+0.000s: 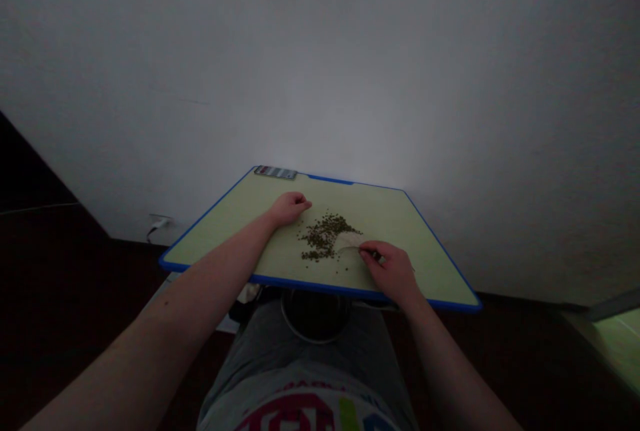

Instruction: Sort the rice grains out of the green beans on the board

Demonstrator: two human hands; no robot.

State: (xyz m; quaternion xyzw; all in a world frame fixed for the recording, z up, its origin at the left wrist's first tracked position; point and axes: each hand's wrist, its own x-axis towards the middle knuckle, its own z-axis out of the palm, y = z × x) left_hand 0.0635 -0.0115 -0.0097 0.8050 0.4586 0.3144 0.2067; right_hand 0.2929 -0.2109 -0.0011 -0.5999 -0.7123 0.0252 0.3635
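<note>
A loose heap of small dark greenish grains, like lentils, is spread over the middle of a pale yellow-green board with a blue rim. On the heap's left far side, my left hand rests on the board with its fingers curled closed; whether anything is in them is hidden. Between the thumb and fingers of my right hand is a thin pale flat piece, its material unclear. Its far end lies against the right side of the grains, several of which are scattered nearer to me.
A phone lies at the board's far left corner. Beyond the far edge rises a plain wall. Under the near edge, a dark round bowl or pot sits at my lap. A socket with a plug is low on the wall.
</note>
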